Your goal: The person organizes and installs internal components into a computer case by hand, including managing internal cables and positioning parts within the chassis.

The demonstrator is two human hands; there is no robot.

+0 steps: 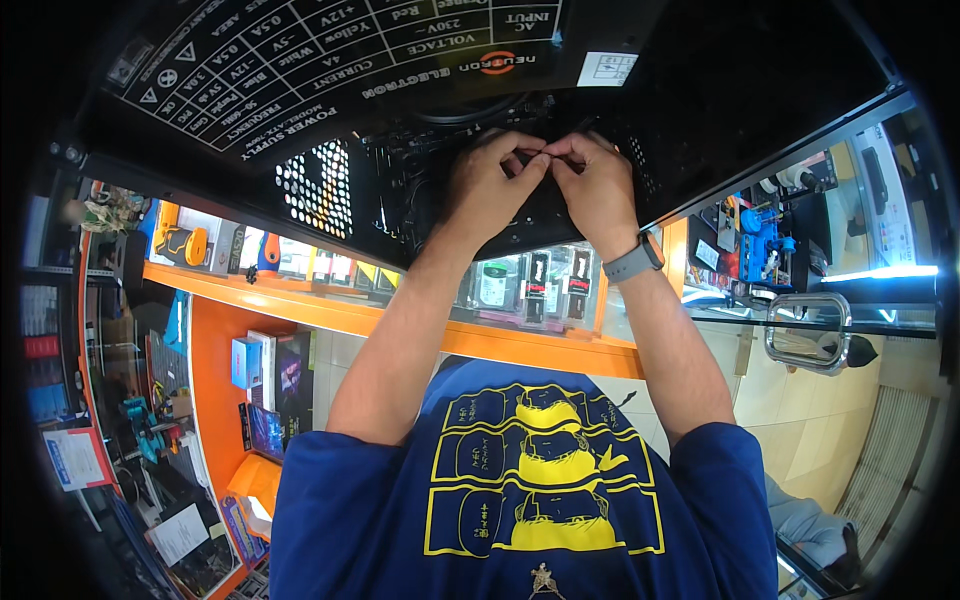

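A black computer case (700,120) stands open above me, with a labelled power supply (330,75) at its upper left, a perforated panel (315,185) below that and dark cables and a board inside. My left hand (495,185) is inside the case, thumb and index finger pinched together. My right hand (595,185), a dark watch on its wrist, meets it fingertip to fingertip. Both pinch a small dark thing, perhaps a thin cable or connector, too small to name.
An orange-edged glass display counter (390,320) with packaged parts lies beyond my forearms. Shelves (150,400) with boxes and tools are at left. At right are blue equipment (760,240), a chrome handle (805,305) and part of another person (810,520) in grey.
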